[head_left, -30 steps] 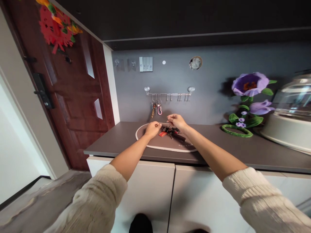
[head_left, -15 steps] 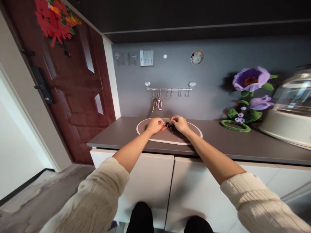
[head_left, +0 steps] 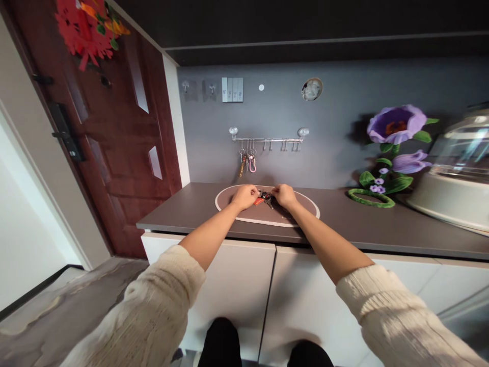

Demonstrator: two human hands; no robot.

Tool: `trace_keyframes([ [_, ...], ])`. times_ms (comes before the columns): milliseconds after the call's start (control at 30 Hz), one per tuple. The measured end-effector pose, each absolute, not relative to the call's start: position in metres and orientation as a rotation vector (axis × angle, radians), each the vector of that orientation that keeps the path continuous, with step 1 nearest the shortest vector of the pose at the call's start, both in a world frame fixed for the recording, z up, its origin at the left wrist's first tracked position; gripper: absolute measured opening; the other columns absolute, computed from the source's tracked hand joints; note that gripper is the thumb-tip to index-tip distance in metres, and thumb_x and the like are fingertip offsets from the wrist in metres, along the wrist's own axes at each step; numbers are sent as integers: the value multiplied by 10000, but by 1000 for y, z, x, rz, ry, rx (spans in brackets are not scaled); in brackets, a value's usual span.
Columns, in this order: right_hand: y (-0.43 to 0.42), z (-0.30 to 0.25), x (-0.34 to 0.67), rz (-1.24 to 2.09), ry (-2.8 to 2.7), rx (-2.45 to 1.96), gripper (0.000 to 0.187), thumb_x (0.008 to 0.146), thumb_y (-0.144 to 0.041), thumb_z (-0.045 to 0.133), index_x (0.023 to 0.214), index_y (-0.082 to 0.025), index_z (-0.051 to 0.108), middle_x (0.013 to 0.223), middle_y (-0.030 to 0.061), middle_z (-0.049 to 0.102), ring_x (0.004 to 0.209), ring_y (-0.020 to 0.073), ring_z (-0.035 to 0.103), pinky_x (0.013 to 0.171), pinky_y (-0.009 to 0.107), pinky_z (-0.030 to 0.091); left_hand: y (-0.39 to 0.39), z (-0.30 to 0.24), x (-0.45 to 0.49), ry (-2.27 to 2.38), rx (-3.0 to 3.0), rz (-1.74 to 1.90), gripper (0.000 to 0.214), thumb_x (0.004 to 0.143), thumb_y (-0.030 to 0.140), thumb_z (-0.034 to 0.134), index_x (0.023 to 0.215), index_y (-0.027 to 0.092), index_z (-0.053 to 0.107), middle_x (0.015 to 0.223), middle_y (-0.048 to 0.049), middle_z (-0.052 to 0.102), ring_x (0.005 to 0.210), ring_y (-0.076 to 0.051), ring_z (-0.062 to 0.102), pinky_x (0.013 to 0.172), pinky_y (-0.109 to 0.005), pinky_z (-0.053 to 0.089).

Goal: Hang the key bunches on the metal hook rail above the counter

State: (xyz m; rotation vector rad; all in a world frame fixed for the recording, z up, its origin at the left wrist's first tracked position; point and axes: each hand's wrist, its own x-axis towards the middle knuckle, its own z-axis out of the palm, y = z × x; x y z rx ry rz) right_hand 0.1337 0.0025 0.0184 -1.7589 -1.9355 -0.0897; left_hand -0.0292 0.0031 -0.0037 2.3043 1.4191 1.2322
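A bunch of keys with dark pieces and an orange-red tag is between my two hands, just over a brown oval mat with a pale rim. My left hand has its fingers pinched at the left side of the bunch, beside the tag. From the right, my right hand pinches at the other side of the keys. Exactly which part each set of fingertips grips is too small to make out.
On the wall behind, a clear hook rail carries several hanging keys. A purple plush flower and a clear-domed white container stand at the right of the counter. A dark cabinet overhangs the counter.
My right hand has shifted very slightly, and its forearm has drawn a little inward. Both hands stay closed at the keys. The view has moved a touch.
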Motion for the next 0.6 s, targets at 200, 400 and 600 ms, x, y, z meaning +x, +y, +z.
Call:
trace_keyframes([
  [200, 3, 22, 134, -102, -2029, -1803, 225, 763, -173, 503, 821, -122, 714, 776, 115, 680, 697, 159, 596, 599, 211, 362, 5, -4, -30, 1416, 2323, 1211, 189, 735, 271, 479, 711, 164, 632, 713, -25, 645, 646, -121, 550, 644, -234, 423],
  [400, 8, 22, 140, -46, -2083, -1684, 169, 734, -183, 556, 775, -157, 718, 670, 51, 664, 626, 130, 561, 576, 199, 362, 4, -4, -30, 1406, 2311, 1197, 184, 730, 264, 485, 721, 162, 637, 712, -26, 646, 649, -122, 552, 644, -230, 425],
  [600, 14, 23, 146, 102, -2055, -1688, 123, 706, -242, 600, 673, -175, 697, 540, -4, 584, 540, 99, 489, 547, 197, 343, 6, -4, -30, 1397, 2316, 1183, 178, 727, 252, 486, 723, 159, 638, 720, -28, 649, 656, -119, 554, 665, -236, 428],
])
